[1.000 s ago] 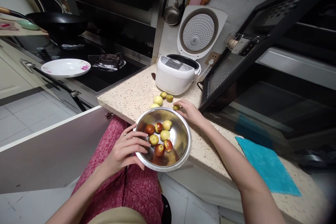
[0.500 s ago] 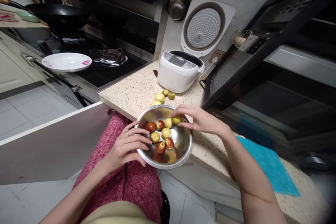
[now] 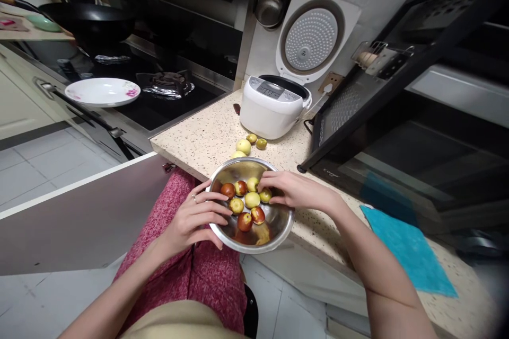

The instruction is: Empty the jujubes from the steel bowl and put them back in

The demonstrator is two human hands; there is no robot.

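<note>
A steel bowl (image 3: 278, 233) rests at the counter's edge over my lap, with several red-brown and yellow-green jujubes in it. My left hand (image 3: 194, 217), a ring on one finger, has its fingers spread over the bowl's left rim and wall. Inside the bowl at the right, my right hand (image 3: 288, 189) has thumb and fingers around a green jujube (image 3: 265, 195). Beyond the bowl, several more green fruits (image 3: 243, 146) lie on the counter by the white rice cooker (image 3: 270, 111), whose lid stands up.
A white floral plate (image 3: 102, 92) sits at the stove's front edge, with a black wok (image 3: 87, 21) behind it. A dark oven (image 3: 382, 153) and a blue cloth (image 3: 411, 251) are at the right. An open cabinet door (image 3: 79, 217) stands at the left.
My right hand has moved down and left, deeper into the bowl, with the green jujube now lower among the others. My left hand stays on the rim.
</note>
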